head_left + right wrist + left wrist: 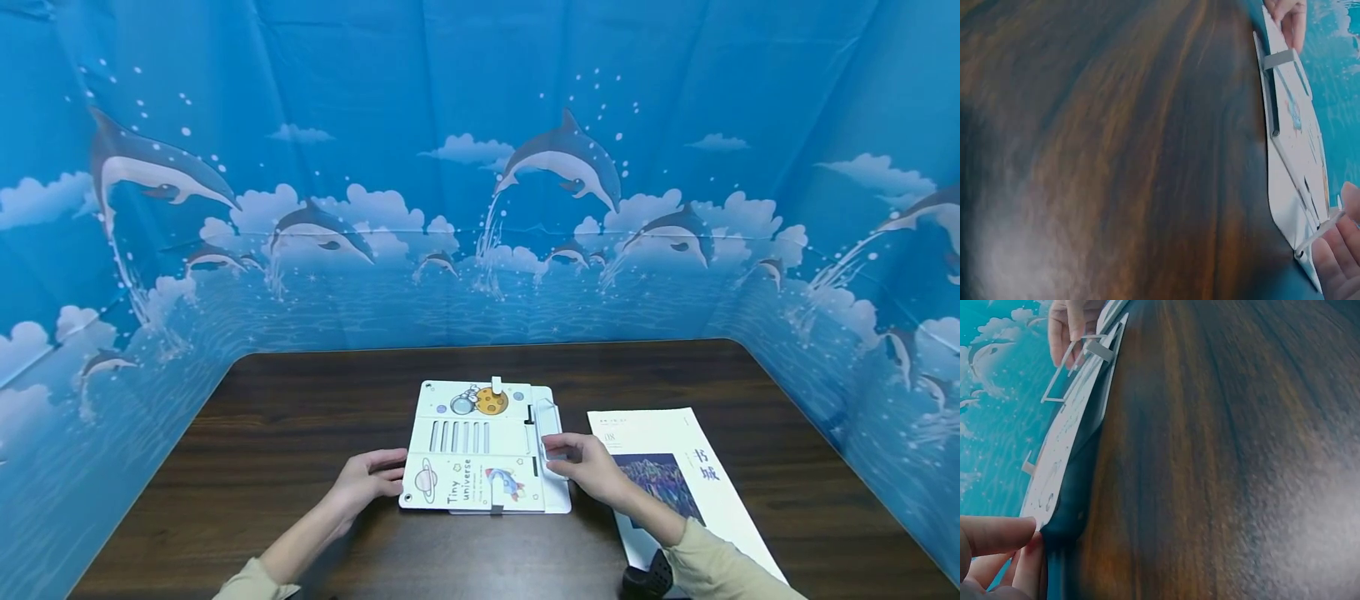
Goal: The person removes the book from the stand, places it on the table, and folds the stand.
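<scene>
A white folding book stand (pixel 472 446), printed with planets, a rocket and the words "Tiny universe", lies flat on the dark wooden table. My left hand (pixel 372 477) pinches its left edge; in the left wrist view the thumb (pixel 1004 534) is on top and the fingers are below. At the stand's right side, my right hand (pixel 588 471) holds the white wire bracket (pixel 1322 232), which is tilted up from the panel. Small clips (pixel 497 385) sit at the top and bottom edges of the stand.
A book (pixel 660 433) with a white cover and a dark blue picture lies to the right, partly under the right forearm. The brown table (pixel 300 417) ends at a blue dolphin-print curtain (pixel 480 208) behind and on both sides.
</scene>
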Tool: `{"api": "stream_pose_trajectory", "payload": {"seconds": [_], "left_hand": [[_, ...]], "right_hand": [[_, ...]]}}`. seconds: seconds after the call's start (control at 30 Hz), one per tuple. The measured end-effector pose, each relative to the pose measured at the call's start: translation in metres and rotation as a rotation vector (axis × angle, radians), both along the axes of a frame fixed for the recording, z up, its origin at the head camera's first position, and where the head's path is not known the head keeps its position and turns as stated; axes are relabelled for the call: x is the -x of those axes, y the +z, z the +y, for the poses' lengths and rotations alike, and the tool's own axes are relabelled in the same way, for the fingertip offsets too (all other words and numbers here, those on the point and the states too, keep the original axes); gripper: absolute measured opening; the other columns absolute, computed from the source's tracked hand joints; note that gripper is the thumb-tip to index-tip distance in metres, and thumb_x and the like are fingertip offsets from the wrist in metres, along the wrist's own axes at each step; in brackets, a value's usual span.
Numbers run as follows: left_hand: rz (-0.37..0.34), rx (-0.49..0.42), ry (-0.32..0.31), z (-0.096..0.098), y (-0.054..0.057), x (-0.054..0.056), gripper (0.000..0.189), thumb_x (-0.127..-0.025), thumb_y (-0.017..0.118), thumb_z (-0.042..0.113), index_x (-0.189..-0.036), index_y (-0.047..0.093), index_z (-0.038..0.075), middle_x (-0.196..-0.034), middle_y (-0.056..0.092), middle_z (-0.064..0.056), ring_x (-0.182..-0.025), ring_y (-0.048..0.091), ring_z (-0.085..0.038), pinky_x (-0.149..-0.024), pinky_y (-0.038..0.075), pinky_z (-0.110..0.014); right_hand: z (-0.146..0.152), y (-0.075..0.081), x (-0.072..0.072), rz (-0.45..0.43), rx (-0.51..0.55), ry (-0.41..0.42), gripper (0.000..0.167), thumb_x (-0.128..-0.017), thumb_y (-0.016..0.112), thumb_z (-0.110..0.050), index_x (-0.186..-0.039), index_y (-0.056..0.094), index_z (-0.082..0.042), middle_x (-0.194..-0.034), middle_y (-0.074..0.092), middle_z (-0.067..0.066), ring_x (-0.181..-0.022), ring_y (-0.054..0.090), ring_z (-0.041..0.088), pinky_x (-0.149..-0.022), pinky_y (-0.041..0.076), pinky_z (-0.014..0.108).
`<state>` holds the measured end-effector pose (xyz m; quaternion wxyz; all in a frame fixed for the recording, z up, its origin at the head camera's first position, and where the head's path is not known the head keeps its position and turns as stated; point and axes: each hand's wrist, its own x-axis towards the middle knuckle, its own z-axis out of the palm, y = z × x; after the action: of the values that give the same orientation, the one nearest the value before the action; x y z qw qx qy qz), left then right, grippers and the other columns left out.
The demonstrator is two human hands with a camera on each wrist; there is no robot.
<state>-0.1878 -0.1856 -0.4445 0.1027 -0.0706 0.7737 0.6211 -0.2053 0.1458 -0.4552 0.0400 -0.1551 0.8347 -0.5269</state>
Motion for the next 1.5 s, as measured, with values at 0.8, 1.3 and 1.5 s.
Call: {"api": "stream_pose_trajectory", "payload": {"seconds": [0.8,1.3,1.5], "left_hand": [[0.027,0.005,-0.150,-0.009,-0.007,0.005,0.056,-0.070,0.061,-0.015,-0.124,0.044,-0.015,-0.125,0.046,-0.032,-0.102,0.059,-0.031,-0.076,0.051,-0.029],[0.013,0.007,-0.150,-0.010,-0.008,0.005,0.057,-0.070,0.062,-0.014,-0.124,0.043,-0.016,-0.125,0.046,-0.032,-0.101,0.060,-0.030,-0.076,0.052,-0.031],[0.010,0.005,-0.149,-0.009,-0.008,0.005,0.057,-0.070,0.062,-0.015,-0.124,0.043,-0.016,-0.124,0.046,-0.032,-0.100,0.060,-0.030,-0.076,0.052,-0.031]], "right_hand": [[0.000,0.004,0.007,-0.071,-0.046,0.032,0.033,-0.081,0.062,0.000,-0.114,0.060,0.004,-0.105,0.064,0.014,-0.097,0.060,0.026,-0.082,0.050,0.040],[-0.007,0.003,0.016,-0.049,-0.177,0.082,0.032,-0.078,0.066,-0.002,-0.110,0.063,0.003,-0.098,0.067,0.010,-0.082,0.059,0.016,-0.074,0.050,0.032],[-0.005,0.006,0.019,-0.054,-0.174,0.089,0.033,-0.074,0.071,0.000,-0.106,0.065,0.005,-0.089,0.068,0.008,-0.071,0.054,0.014,-0.061,0.045,0.023]]}}
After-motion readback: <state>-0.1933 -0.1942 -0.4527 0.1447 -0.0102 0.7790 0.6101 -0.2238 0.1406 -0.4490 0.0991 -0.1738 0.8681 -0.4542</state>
